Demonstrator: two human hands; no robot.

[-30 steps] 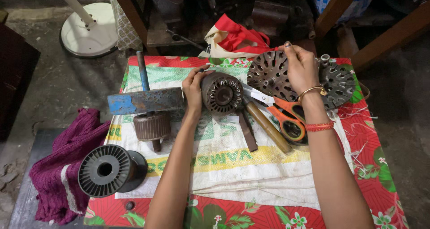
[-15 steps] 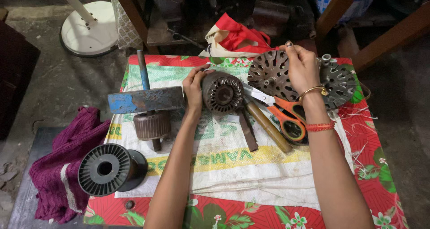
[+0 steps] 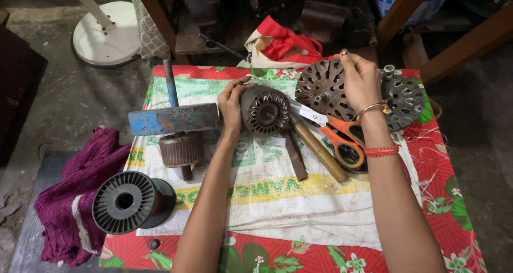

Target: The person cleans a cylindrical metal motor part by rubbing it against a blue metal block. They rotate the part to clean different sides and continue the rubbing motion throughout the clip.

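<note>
My left hand (image 3: 231, 104) grips the left side of a round brown motor stator (image 3: 265, 110) that lies tilted on the white woven sack (image 3: 267, 193). My right hand (image 3: 360, 80) rests on a round slotted metal motor cover (image 3: 320, 88), fingers curled over its far edge. A second slotted cover (image 3: 404, 99) lies just right of that hand. Orange-handled scissors (image 3: 342, 137) lie below the right wrist, beside a wooden-handled tool (image 3: 319, 151).
A rusty blue-painted metal bar (image 3: 171, 119) sits over a brown cylindrical rotor (image 3: 182, 150) at left. A black empty wire spool (image 3: 128, 202) stands at the table's front-left, over a purple cloth (image 3: 67, 209). A red-and-white bag (image 3: 280, 46) lies at the far edge. A white fan base (image 3: 104, 38) stands on the floor.
</note>
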